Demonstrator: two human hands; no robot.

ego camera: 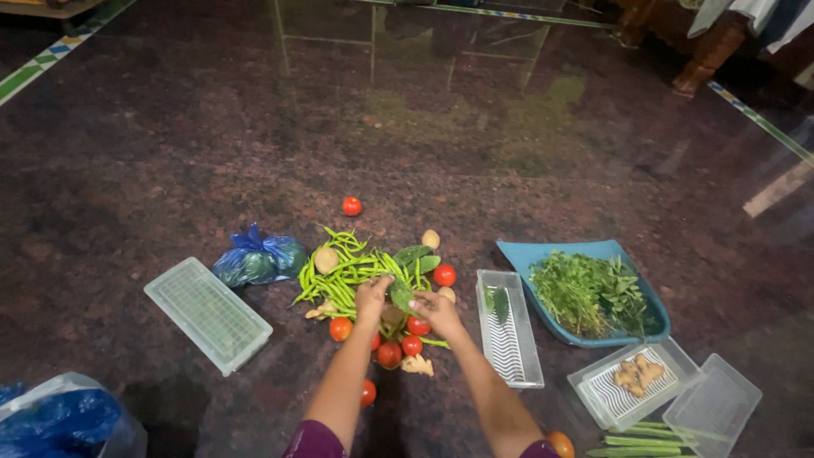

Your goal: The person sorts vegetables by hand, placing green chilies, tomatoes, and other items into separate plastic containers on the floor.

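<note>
Both hands are working at frame centre over the vegetable pile. The left hand and right hand are pinching one green leaf together.

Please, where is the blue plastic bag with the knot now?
In the head view, the knotted blue bag lies on the dark floor, left of the green bean pile and just above the clear tray.

both forearms run off the bottom edge, and the left hand and right hand cover part of the vegetable pile, so what the fingers pinch beyond a green leaf cannot be told. blue bag at lower left, orange fruit and okra are cut by the bottom edge. contents of the knotted blue bag are too dim to make out.
</note>
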